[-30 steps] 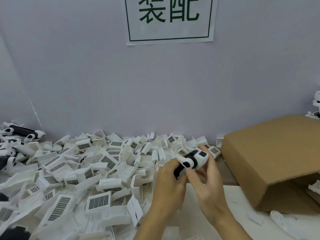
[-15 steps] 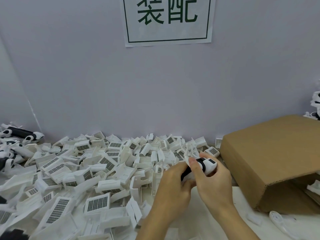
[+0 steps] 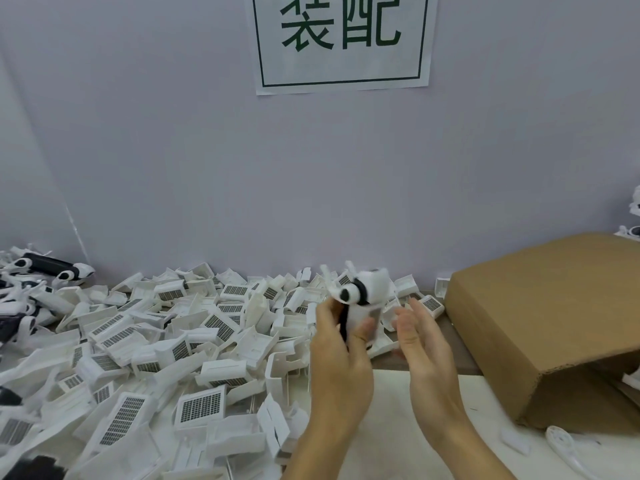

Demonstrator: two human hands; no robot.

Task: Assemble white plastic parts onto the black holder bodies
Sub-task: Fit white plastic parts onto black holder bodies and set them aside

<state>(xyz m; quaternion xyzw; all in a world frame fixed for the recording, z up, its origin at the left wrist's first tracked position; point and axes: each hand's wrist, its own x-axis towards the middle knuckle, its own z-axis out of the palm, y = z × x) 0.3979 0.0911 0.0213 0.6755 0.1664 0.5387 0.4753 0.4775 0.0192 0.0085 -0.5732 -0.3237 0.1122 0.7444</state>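
Left hand [image 3: 341,351] gripping black-and-white holder [image 3: 360,299], right hand [image 3: 424,348] beside it — fingers straight

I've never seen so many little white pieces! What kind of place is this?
Probably an assembly bench in a small factory. A big heap of white plastic parts covers the table, a cardboard box lies beside it, and the left hand holds a black-and-white holder being put together.

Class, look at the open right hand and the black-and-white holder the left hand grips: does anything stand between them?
Nothing visible does. The right hand is open beside the holder, which the left hand grips, with only a bare gap between them.
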